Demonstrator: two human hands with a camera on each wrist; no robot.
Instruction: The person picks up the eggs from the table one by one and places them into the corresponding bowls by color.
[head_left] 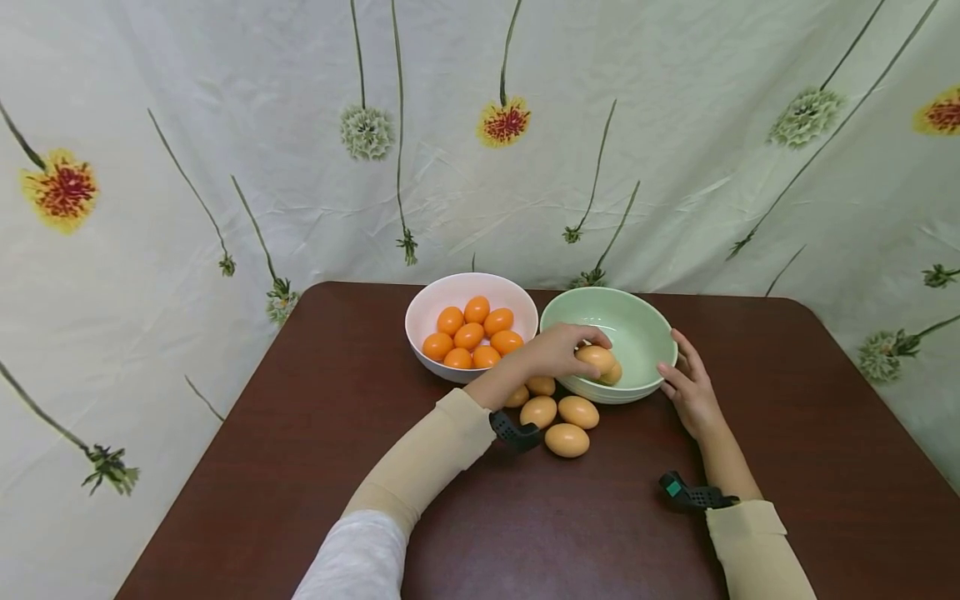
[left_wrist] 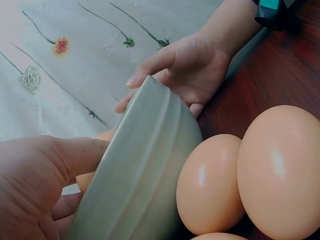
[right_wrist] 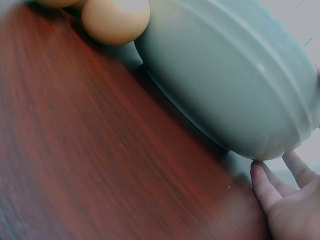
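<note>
My left hand (head_left: 564, 350) reaches over the near rim of a light green bowl (head_left: 641, 321) and grips a brown egg (head_left: 595, 358) inside it. Another brown egg (head_left: 613, 373) shows just under the held one. My right hand (head_left: 692, 392) holds the bowl's right side by the rim, its thumb at the edge and other fingers along the outer wall. In the right wrist view, fingertips (right_wrist: 257, 172) touch the bowl's lower wall. Several brown eggs (head_left: 567, 440) lie on the table in front of the bowl, some partly hidden by my left forearm.
Left of the green bowl, close beside it, stands a white bowl (head_left: 427, 312) with several orange egg-shaped pieces (head_left: 469, 336). Both bowls are near the far edge of the dark brown table (head_left: 337, 375). A flower-patterned cloth (head_left: 300, 125) hangs behind.
</note>
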